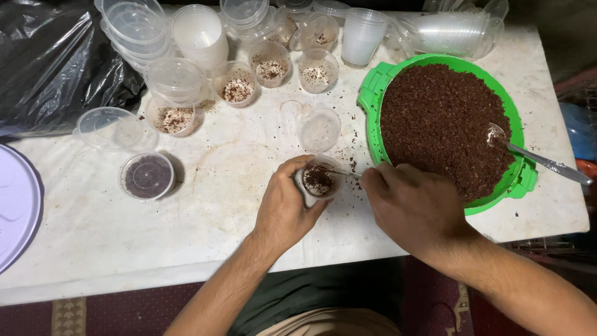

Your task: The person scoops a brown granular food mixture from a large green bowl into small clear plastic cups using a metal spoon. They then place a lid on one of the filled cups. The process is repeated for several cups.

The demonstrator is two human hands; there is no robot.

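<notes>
Table: a white, stained table (155, 224) fills the view, its near edge running just above the person's lap.
Black bag: a black plastic sheet (50, 62) covers the far left corner.
Green tub: a round green tub (513, 112) of dark brown crumb sits toward the right edge, a metal spoon (541, 160) resting in it with the handle pointing off the right side.
Cup stacks: stacks of clear empty cups (193, 31) crowd the far edge, with several part-filled cups (270, 62) just in front.
Lidded cup: one closed cup (147, 176) stands alone left of centre.
Left hand: the left hand (283, 208) reaches from the near edge, fingers curled round a small clear cup (318, 180) near the table's middle, close to the tub's rim.
Right hand: the right hand (413, 208) lies knuckles up beside the tub, fingertips pinched on a thin tool (342, 172) whose tip enters the cup.
Open room: bare table lies left of the held cup and along the near edge; the right side is tight against the tub.
</notes>
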